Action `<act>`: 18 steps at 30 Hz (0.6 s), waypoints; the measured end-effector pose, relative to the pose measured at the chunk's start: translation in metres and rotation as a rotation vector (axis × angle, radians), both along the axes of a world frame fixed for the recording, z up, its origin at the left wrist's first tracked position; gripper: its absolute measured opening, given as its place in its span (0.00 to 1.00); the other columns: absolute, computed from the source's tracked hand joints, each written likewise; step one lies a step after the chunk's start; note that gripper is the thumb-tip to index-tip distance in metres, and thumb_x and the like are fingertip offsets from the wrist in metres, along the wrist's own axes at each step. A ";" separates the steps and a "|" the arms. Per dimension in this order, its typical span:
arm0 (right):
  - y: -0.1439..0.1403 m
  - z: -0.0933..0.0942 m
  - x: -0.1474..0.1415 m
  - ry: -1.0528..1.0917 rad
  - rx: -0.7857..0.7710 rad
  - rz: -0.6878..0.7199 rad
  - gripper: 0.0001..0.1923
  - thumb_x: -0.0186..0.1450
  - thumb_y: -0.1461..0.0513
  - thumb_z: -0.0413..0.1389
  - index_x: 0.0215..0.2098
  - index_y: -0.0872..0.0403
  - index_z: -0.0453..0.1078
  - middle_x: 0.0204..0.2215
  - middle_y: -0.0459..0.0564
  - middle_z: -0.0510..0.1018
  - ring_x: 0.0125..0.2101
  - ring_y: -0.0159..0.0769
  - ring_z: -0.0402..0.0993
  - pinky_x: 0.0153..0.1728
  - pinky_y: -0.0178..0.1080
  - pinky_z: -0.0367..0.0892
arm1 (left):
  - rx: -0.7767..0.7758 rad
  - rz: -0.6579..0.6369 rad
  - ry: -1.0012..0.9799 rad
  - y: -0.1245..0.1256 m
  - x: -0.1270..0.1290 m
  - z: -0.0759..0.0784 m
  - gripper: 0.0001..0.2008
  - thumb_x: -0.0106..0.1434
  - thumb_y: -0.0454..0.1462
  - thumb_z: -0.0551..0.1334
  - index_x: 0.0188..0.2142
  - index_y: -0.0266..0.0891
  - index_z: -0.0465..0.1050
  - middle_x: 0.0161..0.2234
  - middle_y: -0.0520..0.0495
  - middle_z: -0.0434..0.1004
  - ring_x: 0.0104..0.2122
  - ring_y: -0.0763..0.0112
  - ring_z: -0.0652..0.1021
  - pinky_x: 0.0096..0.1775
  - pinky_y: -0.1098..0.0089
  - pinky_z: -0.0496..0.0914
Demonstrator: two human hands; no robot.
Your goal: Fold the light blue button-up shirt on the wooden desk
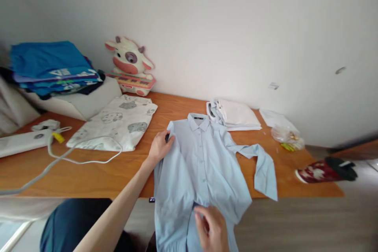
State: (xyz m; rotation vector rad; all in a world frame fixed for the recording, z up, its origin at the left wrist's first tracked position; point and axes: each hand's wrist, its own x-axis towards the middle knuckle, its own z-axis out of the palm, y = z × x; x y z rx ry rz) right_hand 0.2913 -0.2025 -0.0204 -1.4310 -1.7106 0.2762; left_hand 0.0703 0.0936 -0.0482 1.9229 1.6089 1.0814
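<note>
Pale blue cotton fills the middle of the head view: a button-up dress shirt (203, 165) lies front-up on the wooden table (118, 173), collar away from the person, its hem hanging over the near edge. The left hand (160, 146) rests at the shirt's left shoulder seam, fingers curled and pinching the cloth beside the collar. The right hand (211, 228) is lower down, at the hem end of the button placket, fingers closed on a fold of fabric. One sleeve (260, 161) trails away to the right of the right hand, bent at the elbow and lying flat on the wood.

To smooth the shirt well, I judge both grips should pull evenly apart along the placket, so the thin weave lies taut without skewing the collar.

Just left of the left hand lies a soft white cloth printed with grey animals (118, 126), with a limp white cord (82, 157) looping across the table before it. Beyond the right hand sits a crisp stack of folded white shirts (236, 116). Far left, folded blue garments (50, 67) are piled, and a plush cow toy (130, 63) leans against the wall.
</note>
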 end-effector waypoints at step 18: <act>0.189 -0.008 -0.081 -0.384 -0.164 0.272 0.31 0.77 0.52 0.55 0.75 0.48 0.59 0.75 0.59 0.63 0.75 0.61 0.54 0.72 0.71 0.50 | 0.209 0.334 -0.929 -0.118 -0.043 0.026 0.19 0.77 0.49 0.54 0.31 0.46 0.68 0.26 0.53 0.69 0.28 0.67 0.73 0.33 0.66 0.71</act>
